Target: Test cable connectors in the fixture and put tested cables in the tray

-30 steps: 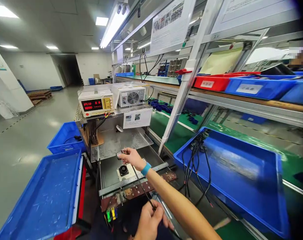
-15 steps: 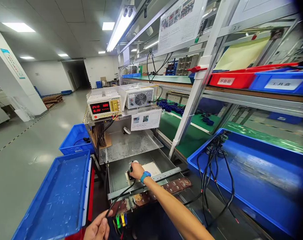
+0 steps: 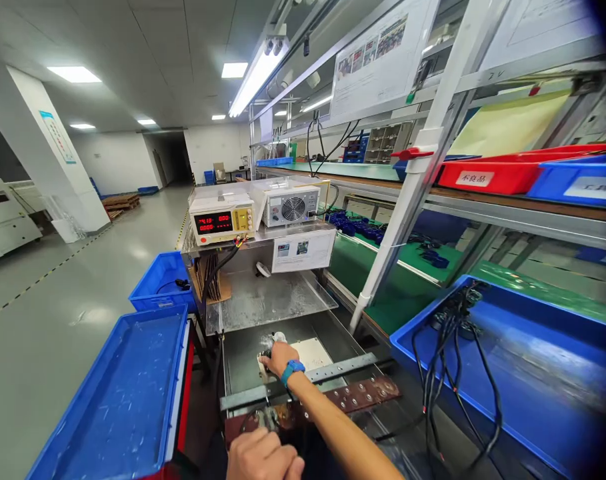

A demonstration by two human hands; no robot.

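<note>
Power supply point(image 3: 223, 219) on the steel shelf shows red digits, upper row about 24.13, lower row zeros; exact figures blurred. Beside it a grey unit with a round fan grille point(image 3: 291, 205). Below them a white printed card point(image 3: 303, 250) with two small photos, text too small to read. Red bin point(image 3: 503, 175) on the upper rack carries a white label with three Chinese characters, not legible here; the blue bin point(image 3: 580, 185) next to it has a similar label. A posted sheet point(image 3: 377, 57) of photos and text hangs overhead, unreadable. Right hand point(image 3: 279, 357), teal wristband on the wrist, arm stretched forward across the copper strip point(image 3: 353, 397), fingers curled down onto a small dark part point(image 3: 267, 354) sitting on the white plate point(image 3: 310, 352) in the steel tray point(image 3: 243, 353); the grip is closed on it, though the part is mostly hidden. Left hand point(image 3: 263, 459) low at the frame's bottom edge, fisted just before the tray's front; what it holds, if anything, cannot be told. Blue tray point(image 3: 533, 363) to the right holds black cables point(image 3: 447, 347).
</note>
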